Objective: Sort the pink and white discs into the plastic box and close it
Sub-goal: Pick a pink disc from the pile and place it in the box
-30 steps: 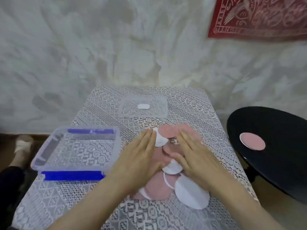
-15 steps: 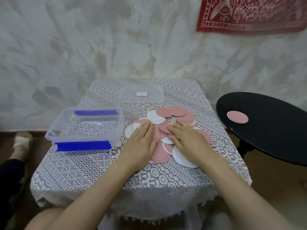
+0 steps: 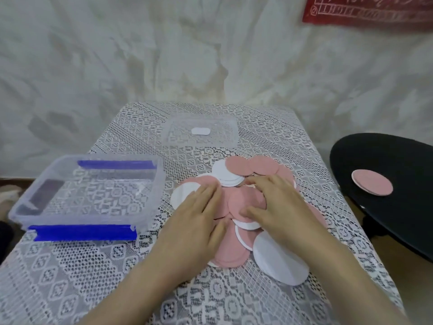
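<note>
We are looking down at a big tabletop (image 3: 70, 277) with a white lace cloth on it. A pale wall (image 3: 140, 55) is standing behind it, and a red cloth (image 3: 375, 10) is hanging at 1 o'clock.

A black round table (image 3: 398, 174) is sitting at 3 o'clock, off the side of the tabletop.

The plastic box (image 3: 154, 198) is sitting at 9 o'clock from the discs, just beside them. It is see-through and open at the top, and the lace is showing through its bottom. One blue clip (image 3: 82, 232) is lying along its near side and another blue clip (image 3: 114, 164) along its far side.

The pile of pink and white discs (image 3: 243, 202) is lying in the middle of the tabletop, outside the box. The discs are lying over one another.

The clear lid (image 3: 225, 137) is lying flat at 12 o'clock, past the pile, with a small white label (image 3: 200, 131) on it.

Our two hands are lying flat on the pile with the fingers straight, holding nothing. Our left hand (image 3: 196, 221) is pressing on the 9 o'clock side and our right hand (image 3: 281, 207) on the 3 o'clock side.

A big white disc (image 3: 278, 261) is poking out at 5 o'clock, under our right wrist.

One pink disc (image 3: 372, 185) is lying alone on the black round table.
</note>
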Available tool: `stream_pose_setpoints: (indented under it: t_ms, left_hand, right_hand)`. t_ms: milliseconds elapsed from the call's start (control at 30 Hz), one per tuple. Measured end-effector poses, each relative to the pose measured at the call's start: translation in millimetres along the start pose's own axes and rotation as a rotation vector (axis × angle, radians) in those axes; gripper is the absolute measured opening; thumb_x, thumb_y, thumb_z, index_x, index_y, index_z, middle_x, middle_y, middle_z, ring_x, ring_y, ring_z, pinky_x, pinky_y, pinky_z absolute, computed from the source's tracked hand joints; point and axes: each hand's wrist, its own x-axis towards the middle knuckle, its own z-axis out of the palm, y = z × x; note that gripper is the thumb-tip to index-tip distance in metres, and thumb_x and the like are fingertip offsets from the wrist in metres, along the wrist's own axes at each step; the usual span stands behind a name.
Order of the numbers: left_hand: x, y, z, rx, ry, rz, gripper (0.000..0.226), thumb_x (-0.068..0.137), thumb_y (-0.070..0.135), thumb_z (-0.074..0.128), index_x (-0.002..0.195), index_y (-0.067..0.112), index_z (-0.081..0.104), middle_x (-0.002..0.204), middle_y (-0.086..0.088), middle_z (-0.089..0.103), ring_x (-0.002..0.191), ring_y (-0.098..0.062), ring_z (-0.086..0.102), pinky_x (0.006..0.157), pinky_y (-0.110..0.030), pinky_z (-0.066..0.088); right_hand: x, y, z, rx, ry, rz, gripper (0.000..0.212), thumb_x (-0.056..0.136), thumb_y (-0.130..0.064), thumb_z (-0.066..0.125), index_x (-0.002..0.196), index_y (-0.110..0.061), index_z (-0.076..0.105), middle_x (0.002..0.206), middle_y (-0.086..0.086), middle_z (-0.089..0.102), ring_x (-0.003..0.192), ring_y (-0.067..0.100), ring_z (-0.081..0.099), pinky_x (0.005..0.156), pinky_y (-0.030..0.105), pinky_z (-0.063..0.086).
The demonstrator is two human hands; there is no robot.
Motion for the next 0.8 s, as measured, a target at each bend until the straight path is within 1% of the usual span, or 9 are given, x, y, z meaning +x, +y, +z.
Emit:
stream_pose_setpoints:
  t_ms: [133, 267, 333, 433, 500, 567, 600, 700, 800]
  left_hand:
    - [4.0, -1.7, -0.7, -0.016, 0.024, 0.018, 0.069, 0.102, 0.056, 0.025, 0.161, 0.024, 0.008, 0.168, 0.011, 0.001, 0.15, 0.001, -0.002, 0.114, -0.014, -0.013]
    - [1.5, -4.4, -0.1, -0.042, 0.033, 0.036, 0.067, 0.101, 0.061, 0.027, 0.159, 0.028, 0.023, 0.167, 0.012, 0.012, 0.152, -0.004, 0.011, 0.116, -0.016, 0.001]
    - [-2.9, -4.1, -2.9, -0.087, 0.042, 0.034, 0.066, 0.099, 0.063, 0.031, 0.155, 0.029, 0.035, 0.163, 0.013, 0.026, 0.149, -0.005, 0.023, 0.116, -0.019, 0.017]
    - [-11.7, 0.2, -9.1, -0.177, 0.056, 0.041, 0.064, 0.096, 0.066, 0.04, 0.152, 0.036, 0.038, 0.153, 0.022, 0.04, 0.144, 0.0, 0.031, 0.111, -0.025, 0.035]
    - [-18.0, 5.4, -15.9, -0.287, 0.105, 0.031, 0.048, 0.094, 0.063, 0.05, 0.137, 0.041, 0.052, 0.123, 0.025, 0.062, 0.117, 0.005, 0.056, 0.089, -0.022, 0.051]
    - [-23.6, 10.1, -21.6, -0.425, 0.209, -0.008, 0.02, 0.093, 0.052, 0.061, 0.108, 0.039, 0.065, 0.087, 0.024, 0.066, 0.084, 0.005, 0.063, 0.064, -0.014, 0.047]
    - [-26.1, 10.7, -23.1, -0.478, 0.249, -0.032, 0.01, 0.093, 0.048, 0.063, 0.094, 0.038, 0.064, 0.077, 0.021, 0.066, 0.075, 0.003, 0.063, 0.057, -0.016, 0.045]
    - [-33.4, 9.1, -25.0, -0.605, 0.249, -0.119, 0.019, 0.094, 0.039, 0.065, 0.081, 0.025, 0.064, 0.068, 0.008, 0.067, 0.062, -0.009, 0.065, 0.055, -0.037, 0.054]
    - [-35.5, 7.9, -26.7, -0.658, 0.209, -0.184, 0.02, 0.097, 0.03, 0.065, 0.08, 0.018, 0.063, 0.06, -0.001, 0.064, 0.053, -0.014, 0.064, 0.052, -0.046, 0.056]
  right_hand:
    - [3.8, 5.4, -1.4, 0.128, 0.013, 0.051, 0.048, 0.089, -0.037, 0.073, 0.134, -0.034, 0.056, 0.124, -0.011, 0.061, 0.11, 0.011, 0.059, 0.091, 0.032, 0.046]
    - [-4.2, 8.0, 0.4, 0.187, 0.128, 0.058, 0.014, 0.092, -0.037, 0.069, 0.101, -0.029, 0.061, 0.088, -0.012, 0.068, 0.084, 0.013, 0.063, 0.075, 0.037, 0.05]
    - [-10.5, 8.1, 2.6, 0.193, 0.179, 0.023, 0.02, 0.095, -0.035, 0.066, 0.084, -0.022, 0.056, 0.072, -0.005, 0.062, 0.071, 0.018, 0.059, 0.067, 0.039, 0.045]
    - [-21.3, -0.1, 5.4, 0.36, 0.154, -0.024, 0.026, 0.097, -0.03, 0.065, 0.074, -0.02, 0.056, 0.067, -0.004, 0.061, 0.066, 0.02, 0.06, 0.063, 0.043, 0.049]
    - [-29.5, -10.9, 8.7, 0.531, 0.065, -0.045, 0.026, 0.099, -0.024, 0.062, 0.074, -0.022, 0.06, 0.067, -0.006, 0.064, 0.062, 0.015, 0.061, 0.059, 0.041, 0.052]
    - [-35.7, -19.8, 13.6, 0.611, 0.008, -0.092, 0.024, 0.1, -0.024, 0.06, 0.076, -0.023, 0.063, 0.067, -0.006, 0.062, 0.061, 0.015, 0.057, 0.056, 0.04, 0.048]
    - [-37.1, -21.9, 15.7, 0.631, -0.006, -0.108, 0.022, 0.099, -0.027, 0.059, 0.078, -0.022, 0.064, 0.068, -0.004, 0.062, 0.061, 0.016, 0.055, 0.056, 0.04, 0.046]
    - [-36.6, -22.8, 14.5, 0.651, -0.019, -0.126, 0.022, 0.097, -0.03, 0.063, 0.083, -0.013, 0.065, 0.066, 0.003, 0.062, 0.056, 0.016, 0.052, 0.056, 0.039, 0.043]
    - [-32.5, -19.5, 9.2, 0.563, -0.014, -0.12, 0.022, 0.094, -0.033, 0.066, 0.08, -0.016, 0.069, 0.067, 0.006, 0.068, 0.061, 0.021, 0.061, 0.068, 0.048, 0.053]
